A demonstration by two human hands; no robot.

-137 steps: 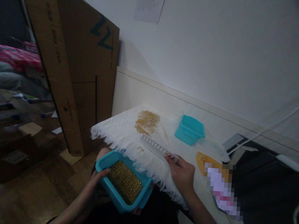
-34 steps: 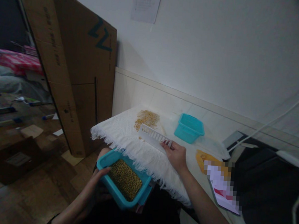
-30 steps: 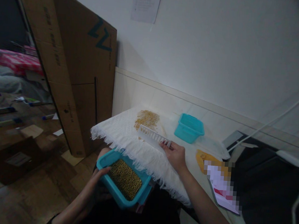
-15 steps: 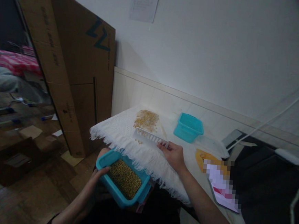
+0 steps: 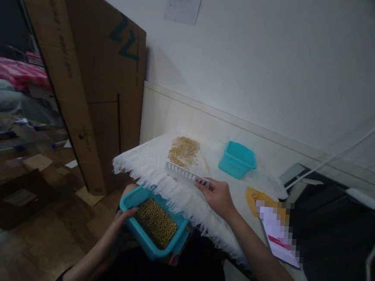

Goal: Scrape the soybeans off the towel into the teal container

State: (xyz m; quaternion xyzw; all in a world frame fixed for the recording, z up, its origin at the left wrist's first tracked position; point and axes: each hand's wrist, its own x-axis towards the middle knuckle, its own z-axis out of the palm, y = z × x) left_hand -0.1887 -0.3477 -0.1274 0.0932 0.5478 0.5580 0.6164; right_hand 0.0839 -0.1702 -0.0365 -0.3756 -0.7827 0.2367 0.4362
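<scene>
My left hand (image 5: 123, 220) grips a teal tub (image 5: 133, 197) filled with yellow-green beans (image 5: 156, 223), held just below the fringed front edge of a white cloth (image 5: 147, 161). My right hand (image 5: 217, 197) is closed on one end of a white comb-like strip (image 5: 186, 175), which lies on the cloth with its far end beside a pile of tan beans (image 5: 183, 149). A few loose beans lie on the cloth near the strip.
A second teal tub (image 5: 237, 159) stands on the cloth to the right. An orange item (image 5: 252, 196) and a blurred paper (image 5: 276, 234) lie further right. Tall cardboard sheets (image 5: 95, 77) lean against the wall at left, above a wooden floor (image 5: 31, 232). A white cable (image 5: 342, 152) crosses the right side.
My right hand has drawn the white strip from the near cloth edge up toward the bean pile, then slightly left. The tub in my left hand has stayed below the cloth edge.
</scene>
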